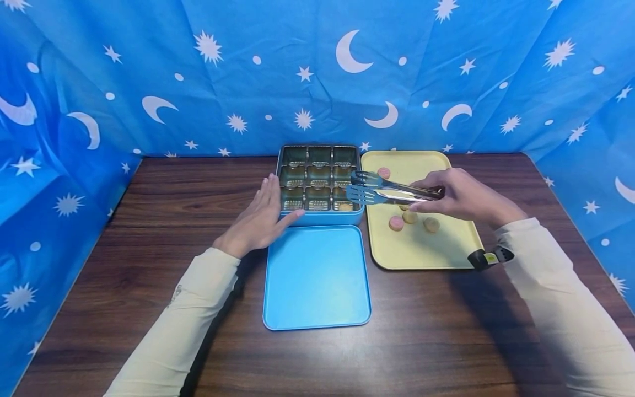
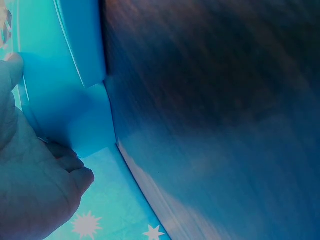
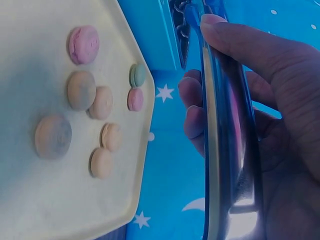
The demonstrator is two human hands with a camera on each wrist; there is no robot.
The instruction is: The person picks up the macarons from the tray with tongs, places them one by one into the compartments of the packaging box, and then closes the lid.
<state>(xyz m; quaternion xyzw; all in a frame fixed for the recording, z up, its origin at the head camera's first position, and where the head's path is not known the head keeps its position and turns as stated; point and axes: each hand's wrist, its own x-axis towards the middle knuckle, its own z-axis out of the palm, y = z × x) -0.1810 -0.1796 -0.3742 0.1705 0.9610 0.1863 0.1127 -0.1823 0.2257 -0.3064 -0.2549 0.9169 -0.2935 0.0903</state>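
My right hand (image 1: 461,196) grips a pair of tongs (image 1: 399,190) with blue slotted tips and shiny metal arms. Those tips hover over the right rim of a blue box (image 1: 322,219), slightly apart, with nothing visible between them. Inside the box, a clear insert is divided into several compartments; a yellowish macaron (image 1: 344,207) lies in the front right one. My left hand (image 1: 258,218) rests along the box's left side, fingers straight, thumb at the front edge. On a yellow tray (image 1: 426,253) to the right lie several macarons, including a pink one (image 3: 84,45) and a green one (image 3: 137,75).
A blue square lid (image 1: 317,275) lies flat in front of the box. All of this stands on a dark wooden table (image 1: 198,342). Behind and at both sides hangs a blue cloth (image 1: 297,71) with white moons and stars.
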